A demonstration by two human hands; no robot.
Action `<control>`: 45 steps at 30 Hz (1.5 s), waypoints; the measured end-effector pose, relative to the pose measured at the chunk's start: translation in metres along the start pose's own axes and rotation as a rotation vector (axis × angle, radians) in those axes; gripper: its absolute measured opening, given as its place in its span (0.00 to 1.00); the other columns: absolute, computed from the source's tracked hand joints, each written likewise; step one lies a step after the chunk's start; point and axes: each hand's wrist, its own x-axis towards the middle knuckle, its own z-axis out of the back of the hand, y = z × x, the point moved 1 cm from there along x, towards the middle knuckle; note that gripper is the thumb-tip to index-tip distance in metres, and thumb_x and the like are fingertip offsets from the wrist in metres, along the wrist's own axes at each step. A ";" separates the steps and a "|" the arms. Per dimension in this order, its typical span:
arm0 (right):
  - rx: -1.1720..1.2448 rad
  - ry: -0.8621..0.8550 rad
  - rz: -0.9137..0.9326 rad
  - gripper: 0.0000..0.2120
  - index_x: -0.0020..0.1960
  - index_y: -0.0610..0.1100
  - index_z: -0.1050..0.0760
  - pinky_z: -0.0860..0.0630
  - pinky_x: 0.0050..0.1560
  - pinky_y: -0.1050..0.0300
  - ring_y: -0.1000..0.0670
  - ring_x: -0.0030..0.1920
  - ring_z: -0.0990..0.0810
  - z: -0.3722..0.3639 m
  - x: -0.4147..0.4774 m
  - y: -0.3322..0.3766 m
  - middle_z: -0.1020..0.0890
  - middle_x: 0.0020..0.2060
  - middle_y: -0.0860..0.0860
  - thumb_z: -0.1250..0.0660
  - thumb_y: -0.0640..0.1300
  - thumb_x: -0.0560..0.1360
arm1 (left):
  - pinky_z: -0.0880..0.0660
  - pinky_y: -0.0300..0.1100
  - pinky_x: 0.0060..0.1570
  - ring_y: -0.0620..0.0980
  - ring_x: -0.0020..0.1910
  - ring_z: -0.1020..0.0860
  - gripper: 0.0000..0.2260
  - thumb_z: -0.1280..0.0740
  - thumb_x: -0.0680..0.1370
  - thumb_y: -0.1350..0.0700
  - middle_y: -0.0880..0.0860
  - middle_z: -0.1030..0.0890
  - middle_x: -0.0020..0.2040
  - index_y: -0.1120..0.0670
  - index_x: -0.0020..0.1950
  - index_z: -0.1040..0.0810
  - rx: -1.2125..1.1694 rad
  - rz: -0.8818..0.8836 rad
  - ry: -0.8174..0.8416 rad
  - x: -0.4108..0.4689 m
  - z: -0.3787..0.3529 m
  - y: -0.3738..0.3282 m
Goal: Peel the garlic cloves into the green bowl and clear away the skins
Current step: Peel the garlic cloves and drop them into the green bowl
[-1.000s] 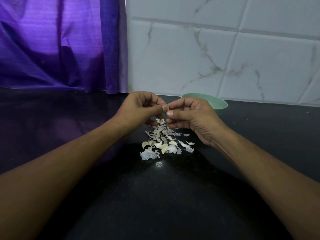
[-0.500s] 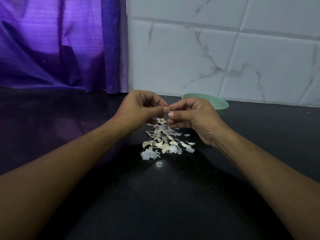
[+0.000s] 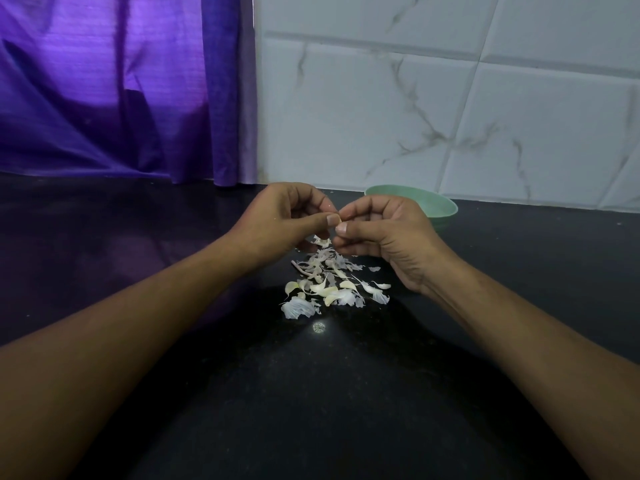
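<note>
Garlic skins (image 3: pixel 330 287) lie in one loose heap on the black countertop (image 3: pixel 311 410), and everything else is placed from that heap. The scraps are thin, white and papery, too many and too overlapped to count. Among them sit about five thicker, yellowish pieces (image 3: pixel 327 291); they may be whole cloves or only curled husk, since the view is too small to settle it. One pinkish stem fragment (image 3: pixel 302 269) lies at the heap's left edge.

Two hands hang just above the heap's far end, their fingertips meeting. The left hand (image 3: pixel 287 220) has its thumb laid flat against its forefinger, with the other fingers curled in beneath. The right hand (image 3: pixel 384 233) faces it in the same way, thumb and forefinger closed together and the rest folded toward the palm. Between the two pinches one small pale clove (image 3: pixel 341 223) shows as a sliver, held by both hands at once and clear of the counter.

One green bowl (image 3: pixel 440 206) stands beyond the heap and to its right, partly hidden behind the right hand; its inside cannot be seen. One small bright spot of reflected light (image 3: pixel 318 327) lies on the counter just on the near side of the heap. Far behind the heap rise a marbled white tile wall (image 3: pixel 450 116) and, to its left, one purple curtain (image 3: pixel 121 88).
</note>
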 end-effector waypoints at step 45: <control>0.129 0.065 -0.074 0.06 0.54 0.37 0.20 0.14 0.43 0.53 0.46 0.43 0.13 0.004 0.005 -0.001 0.13 0.49 0.41 0.28 0.36 0.77 | 0.19 0.43 0.36 0.50 0.38 0.17 0.07 0.25 0.77 0.61 0.60 0.14 0.43 0.63 0.53 0.17 -0.026 -0.048 -0.080 -0.001 0.001 -0.006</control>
